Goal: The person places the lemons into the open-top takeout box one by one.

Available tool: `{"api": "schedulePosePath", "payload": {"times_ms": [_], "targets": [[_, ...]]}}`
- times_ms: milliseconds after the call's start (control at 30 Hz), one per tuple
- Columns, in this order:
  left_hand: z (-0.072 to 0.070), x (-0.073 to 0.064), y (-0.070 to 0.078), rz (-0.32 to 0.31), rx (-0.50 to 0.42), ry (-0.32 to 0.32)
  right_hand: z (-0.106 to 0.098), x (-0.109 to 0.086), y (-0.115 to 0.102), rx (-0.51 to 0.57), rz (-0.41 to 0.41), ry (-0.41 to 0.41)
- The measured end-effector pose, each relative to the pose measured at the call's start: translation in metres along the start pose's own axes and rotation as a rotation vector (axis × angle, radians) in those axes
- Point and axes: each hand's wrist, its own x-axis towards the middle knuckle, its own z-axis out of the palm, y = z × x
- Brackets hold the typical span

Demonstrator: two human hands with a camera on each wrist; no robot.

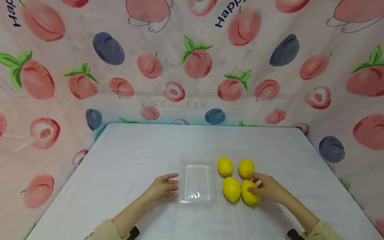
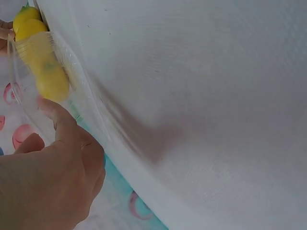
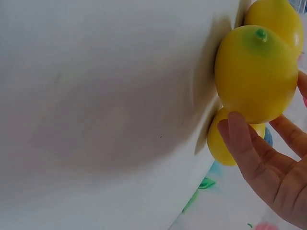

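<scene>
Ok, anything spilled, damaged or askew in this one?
Nothing stands out. The clear container sits on the white table by the left hand, and the four lemons are clustered beside it at the right hand, with no visible spill or damage.

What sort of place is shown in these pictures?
Perhaps a home or studio corner arranged for recording: a white table, a fruit-print backdrop behind it, and a clear container beside four lemons.

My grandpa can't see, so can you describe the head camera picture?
A right hand curls around a yellow lemon, the front-right of four on a white table. Left of the lemons sits a clear plastic box, with a left hand at its left edge.
</scene>
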Motion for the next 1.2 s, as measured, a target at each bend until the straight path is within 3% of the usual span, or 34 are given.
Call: {"api": "schedulePosePath", "payload": {"times_ms": [533,800,1033,1200], "targets": [[0.007,0.001,-0.002,-0.019,-0.017,0.027,0.002,0.000,0.005,0.198,0.086,-0.119],[0.009,0.005,-0.003,-0.031,-0.041,0.034,0.004,0.002,0.010,0.256,0.133,-0.109],[0.011,0.006,-0.001,-0.035,-0.038,0.043,0.001,0.002,0.011,0.269,0.092,-0.089],[0.013,0.007,0.000,-0.040,-0.024,0.068,-0.001,0.002,0.012,0.257,0.115,-0.068]]}}
